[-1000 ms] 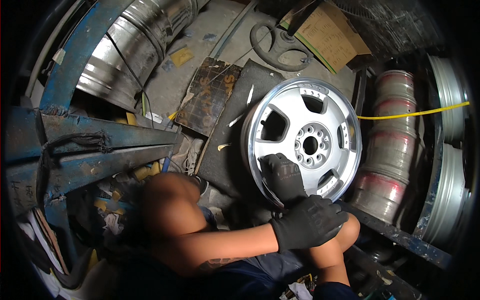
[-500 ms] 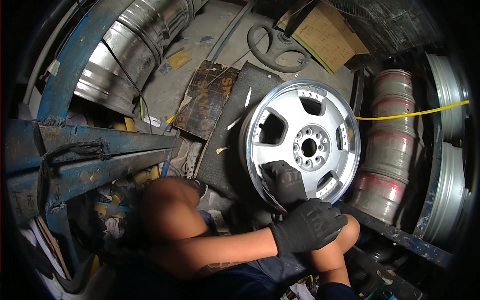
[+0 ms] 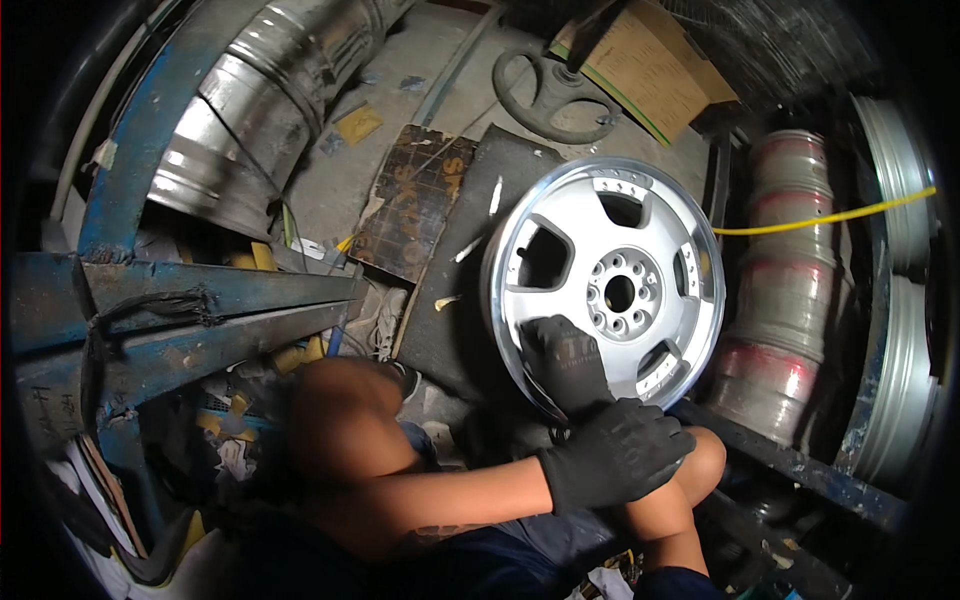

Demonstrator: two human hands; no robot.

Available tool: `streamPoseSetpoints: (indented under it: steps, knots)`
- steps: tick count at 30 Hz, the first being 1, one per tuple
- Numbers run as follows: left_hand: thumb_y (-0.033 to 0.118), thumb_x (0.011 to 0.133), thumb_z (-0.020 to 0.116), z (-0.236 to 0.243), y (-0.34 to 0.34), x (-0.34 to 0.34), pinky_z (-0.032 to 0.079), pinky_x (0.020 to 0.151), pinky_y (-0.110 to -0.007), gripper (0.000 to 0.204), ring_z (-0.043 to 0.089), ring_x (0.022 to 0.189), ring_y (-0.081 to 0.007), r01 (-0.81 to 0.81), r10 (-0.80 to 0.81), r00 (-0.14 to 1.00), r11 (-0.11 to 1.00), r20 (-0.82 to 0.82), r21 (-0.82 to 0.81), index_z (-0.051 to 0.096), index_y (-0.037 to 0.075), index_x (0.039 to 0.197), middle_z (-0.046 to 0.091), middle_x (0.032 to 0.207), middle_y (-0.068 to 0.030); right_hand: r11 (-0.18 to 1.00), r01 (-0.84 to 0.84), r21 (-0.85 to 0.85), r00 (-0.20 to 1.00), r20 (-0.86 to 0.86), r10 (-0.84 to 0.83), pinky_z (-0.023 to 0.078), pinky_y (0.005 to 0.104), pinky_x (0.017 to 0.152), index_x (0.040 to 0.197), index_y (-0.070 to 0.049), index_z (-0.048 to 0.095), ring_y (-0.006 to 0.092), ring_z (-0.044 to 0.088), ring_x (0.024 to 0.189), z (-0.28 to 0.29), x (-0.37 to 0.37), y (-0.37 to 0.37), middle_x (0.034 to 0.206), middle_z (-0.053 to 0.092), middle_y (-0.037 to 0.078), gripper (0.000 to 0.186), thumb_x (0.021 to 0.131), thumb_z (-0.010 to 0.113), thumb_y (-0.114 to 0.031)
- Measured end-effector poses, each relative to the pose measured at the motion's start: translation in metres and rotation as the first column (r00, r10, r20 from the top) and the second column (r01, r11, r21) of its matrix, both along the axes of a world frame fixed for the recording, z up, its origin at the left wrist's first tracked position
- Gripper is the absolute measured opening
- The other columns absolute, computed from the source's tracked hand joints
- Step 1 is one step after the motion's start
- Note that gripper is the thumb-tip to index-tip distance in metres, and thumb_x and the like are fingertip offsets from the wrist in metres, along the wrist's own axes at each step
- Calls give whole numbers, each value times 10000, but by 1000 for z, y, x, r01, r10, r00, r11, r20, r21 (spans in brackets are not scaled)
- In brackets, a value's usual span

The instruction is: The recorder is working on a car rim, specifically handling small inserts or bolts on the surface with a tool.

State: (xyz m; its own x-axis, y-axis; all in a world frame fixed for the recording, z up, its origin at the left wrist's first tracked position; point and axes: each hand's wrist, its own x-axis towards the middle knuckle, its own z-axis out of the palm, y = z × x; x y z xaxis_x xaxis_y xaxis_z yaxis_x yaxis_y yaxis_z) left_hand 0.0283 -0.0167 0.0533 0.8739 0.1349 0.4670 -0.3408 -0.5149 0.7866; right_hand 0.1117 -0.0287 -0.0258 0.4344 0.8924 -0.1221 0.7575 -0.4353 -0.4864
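A silver alloy wheel rim (image 3: 655, 225) with a polished lip leans in front of me, its face turned up toward me. My right hand (image 3: 564, 362), in a black glove, presses on the lower left of the wheel face. Its fingers are bent together, and whatever they may hold is hidden beneath them. Across my right wrist lies my left hand (image 3: 622, 452), also in a black glove, its fingers closed around that wrist. My left forearm comes in from the lower left, my right one from the lower right beside my knee.
A dark mat (image 3: 470, 300) and a worn printed board (image 3: 415, 200) lie beyond the wheel. Blue steel beams (image 3: 200, 285) jut in at left, near a large metal barrel (image 3: 225, 140). Stacked rims (image 3: 780, 290) and a yellow hose (image 3: 820, 220) stand at right. Farther back are a steering wheel (image 3: 555, 100) and cardboard (image 3: 650, 70).
My right hand has shifted slightly left on the wheel face. My left hand stays over the right wrist, and the wheel holds nearly the same place.
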Motion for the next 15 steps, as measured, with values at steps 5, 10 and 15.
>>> streamPoseSetpoints:
  steps: [5,10,15]
  knots:
    - [141,862,665,-3,1,-8,517,837,-426,386,640,932,-276,-18,17,998,1000,60,7,657,35,1233,659,990,-103,965,255,53,955,-172,-243,532,459,691,940,-44,700,351,684,754,59,1,15,868,696,175,163,939,686,-206]
    - [119,851,679,-4,-5,-1,522,802,-445,379,637,873,-281,98,-69,971,989,228,-115,660,10,1214,658,977,-112,993,121,-14,993,11,-121,530,446,636,998,-76,664,354,686,687,50,8,-11,821,697,163,187,950,675,-256]
    - [100,832,687,-4,-4,2,526,759,-429,405,646,819,-278,171,-162,978,983,134,-58,663,20,1227,672,955,-108,979,-129,-155,989,54,139,536,471,696,1310,-173,592,334,697,792,28,7,-25,893,694,151,366,948,616,-225]
